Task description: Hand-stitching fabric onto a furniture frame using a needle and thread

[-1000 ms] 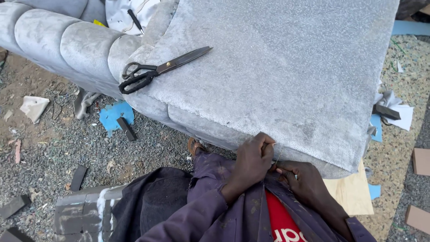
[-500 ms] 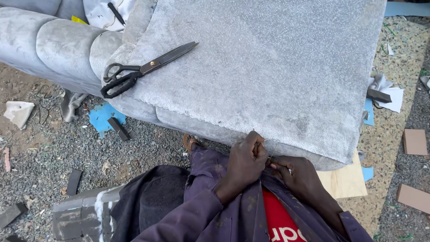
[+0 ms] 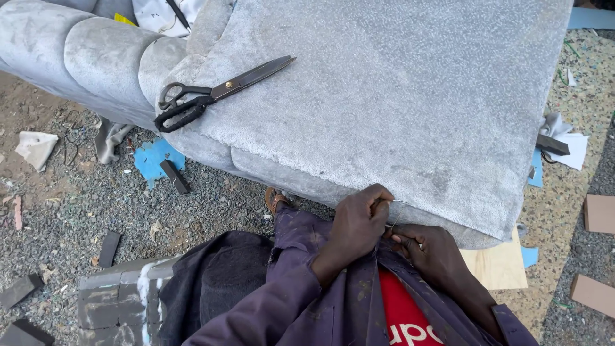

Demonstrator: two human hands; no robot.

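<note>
A large grey upholstered cushion (image 3: pixel 384 109) lies in front of me, with its near edge at my lap. My left hand (image 3: pixel 359 224) is at that edge, its fingers pinched on a thin light thread (image 3: pixel 402 204) that loops out from the fabric. Just to the right and lower is my right hand (image 3: pixel 430 251), which sits under the cushion's rim with its fingers curled on the fabric edge. The two hands almost touch. I cannot make out a needle.
Black-handled scissors (image 3: pixel 214 93) lie on the cushion's far left. Grey padded sofa sections (image 3: pixel 77 57) stand at the left. The gravel ground (image 3: pixel 77 211) holds blue scraps (image 3: pixel 150 160), dark blocks (image 3: pixel 174 177) and grey bricks (image 3: pixel 109 301). A plywood piece (image 3: pixel 496 263) and brown blocks (image 3: pixel 599 214) lie at the right.
Both hands stay at the cushion's near edge. My left hand has drawn slightly up and a short loop of thread now shows beside it. The view has shifted a little.
</note>
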